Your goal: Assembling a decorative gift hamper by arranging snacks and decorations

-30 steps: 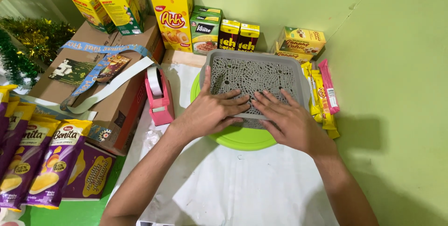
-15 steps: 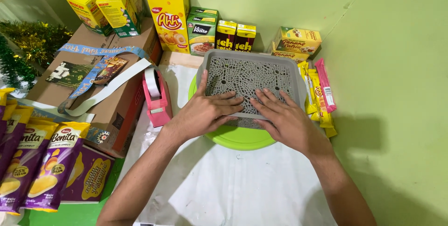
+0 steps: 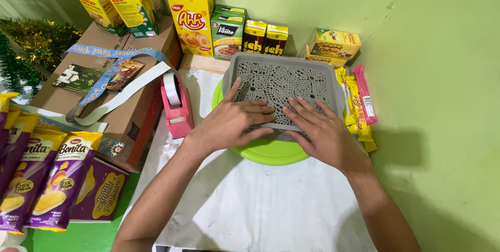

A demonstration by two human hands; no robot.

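Grey plastic basket, square, with lace-like perforated walls and floor, sat tilted on a lime-green round plate atop white paper spread over the surface. Left hand lay flat inside the basket near its front rim, fingers spread, gripping nothing. Right hand likewise flat and open, pressed on the basket floor just beside the left, fingers pointing toward the far wall.

Pink tape dispenser stood just left of the plate. Yellow and pink snack sachets lay along the basket's right side. Behind it, against the green wall: tall yellow box, green pasta box, two small dark drink cartons. Cardboard box with ribbon at left; purple chip bags in the near-left corner.
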